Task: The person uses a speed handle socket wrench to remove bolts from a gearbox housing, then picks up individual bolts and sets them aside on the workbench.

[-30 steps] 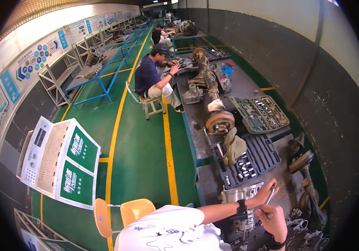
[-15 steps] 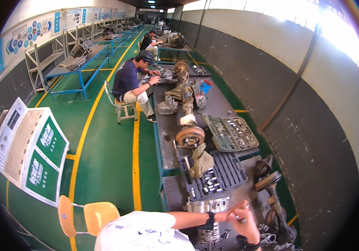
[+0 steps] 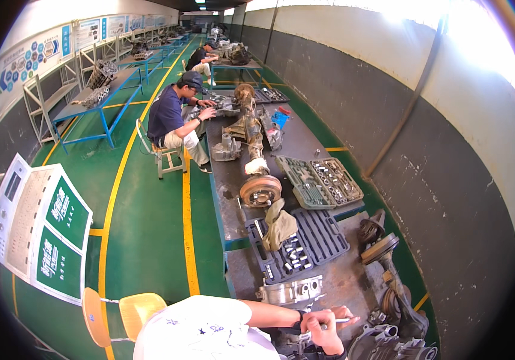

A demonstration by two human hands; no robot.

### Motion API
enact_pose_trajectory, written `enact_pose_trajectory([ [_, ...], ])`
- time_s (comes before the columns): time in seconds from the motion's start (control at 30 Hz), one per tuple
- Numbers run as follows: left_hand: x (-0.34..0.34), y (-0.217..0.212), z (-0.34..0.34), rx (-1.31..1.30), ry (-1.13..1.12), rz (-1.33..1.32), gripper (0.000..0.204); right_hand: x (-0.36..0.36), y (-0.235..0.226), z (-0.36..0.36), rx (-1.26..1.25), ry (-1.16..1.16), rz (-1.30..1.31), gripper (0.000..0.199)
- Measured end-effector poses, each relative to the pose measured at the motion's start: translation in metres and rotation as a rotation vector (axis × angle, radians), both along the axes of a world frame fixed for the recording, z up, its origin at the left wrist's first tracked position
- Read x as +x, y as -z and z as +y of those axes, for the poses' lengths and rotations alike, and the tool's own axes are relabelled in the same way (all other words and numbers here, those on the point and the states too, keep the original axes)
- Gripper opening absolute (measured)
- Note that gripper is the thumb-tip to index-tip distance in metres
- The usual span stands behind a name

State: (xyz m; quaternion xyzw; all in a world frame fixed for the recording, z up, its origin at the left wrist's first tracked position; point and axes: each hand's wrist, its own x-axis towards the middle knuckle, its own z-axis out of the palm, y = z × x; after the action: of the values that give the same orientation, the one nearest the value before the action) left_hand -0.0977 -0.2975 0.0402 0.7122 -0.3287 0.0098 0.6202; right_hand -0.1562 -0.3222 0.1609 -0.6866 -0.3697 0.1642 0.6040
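My right hand (image 3: 326, 338) is closed around a slim silvery metal tool (image 3: 341, 320), whose bright shaft points to the right. My left hand (image 3: 342, 312) reaches in from the left, with curled fingers at the same tool; its exact kind is too small to tell. Both hands are close together above the near bench. Just beyond them stands a silvery metal housing (image 3: 292, 290). Smaller metal parts under my hands are partly hidden by my wrists.
A dark socket case (image 3: 323, 237) with a cloth (image 3: 279, 225) on it lies beyond the housing. A green toolbox (image 3: 317, 183), a rusty axle with a drum (image 3: 261, 191) and gear castings (image 3: 383, 345) surround it. A person (image 3: 176, 117) sits working at the left edge.
My hands have moved lower and a little left, and the tool now shows more of its shaft. The whole view has shifted slightly; the seated person keeps working.
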Motion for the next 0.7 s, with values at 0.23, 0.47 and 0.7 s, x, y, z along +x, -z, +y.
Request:
enact_pose_trajectory([
  [0.23,-0.004,-0.008,0.003,0.028,0.042,-0.027,0.052,-0.01,0.023,0.015,0.255,0.607,-0.093,0.051],
  [0.47,-0.015,0.002,0.004,0.019,0.11,-0.013,0.051,-0.01,0.019,0.023,0.293,0.773,0.058,0.049],
  [0.7,-0.034,-0.005,-0.013,-0.056,0.254,-0.045,0.051,-0.054,0.006,0.019,0.28,0.709,-0.221,0.064],
])
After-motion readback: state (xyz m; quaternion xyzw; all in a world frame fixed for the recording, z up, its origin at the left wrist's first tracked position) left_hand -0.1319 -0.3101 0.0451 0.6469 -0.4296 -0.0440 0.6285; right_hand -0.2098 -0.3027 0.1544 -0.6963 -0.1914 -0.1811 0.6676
